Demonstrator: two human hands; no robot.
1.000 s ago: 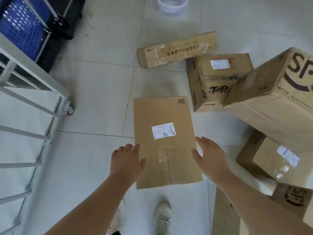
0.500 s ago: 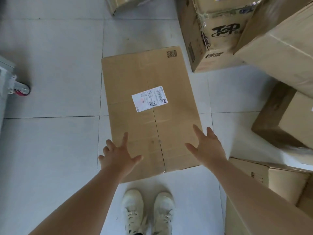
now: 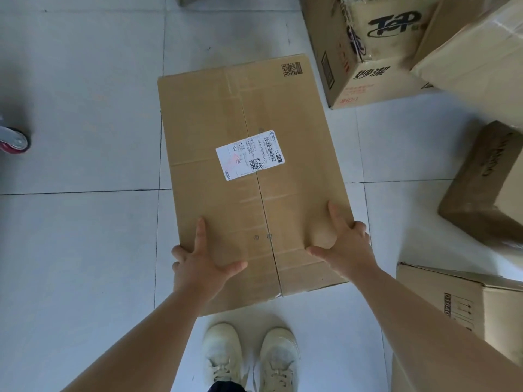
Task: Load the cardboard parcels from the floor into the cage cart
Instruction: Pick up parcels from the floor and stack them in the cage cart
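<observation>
A flat brown cardboard parcel (image 3: 226, 114) with a white shipping label lies on the tiled floor straight ahead of my shoes. My left hand (image 3: 202, 263) clasps its near left edge, thumb and forefinger on top, the other fingers curled over the side. My right hand (image 3: 343, 246) clasps the near right edge the same way. Of the cage cart only a red castor wheel (image 3: 15, 140) shows, at the far left edge.
A box printed "Top" (image 3: 365, 52) stands at the upper right, with a larger carton (image 3: 475, 52) leaning beside it. A tilted brown box (image 3: 486, 182) lies at the right and another carton (image 3: 458, 304) at the lower right. My shoes (image 3: 250, 355) stand just below the parcel.
My view has dropped closer to the floor. Both hands moved from hovering above the parcel down onto its near side edges and closed around them.
</observation>
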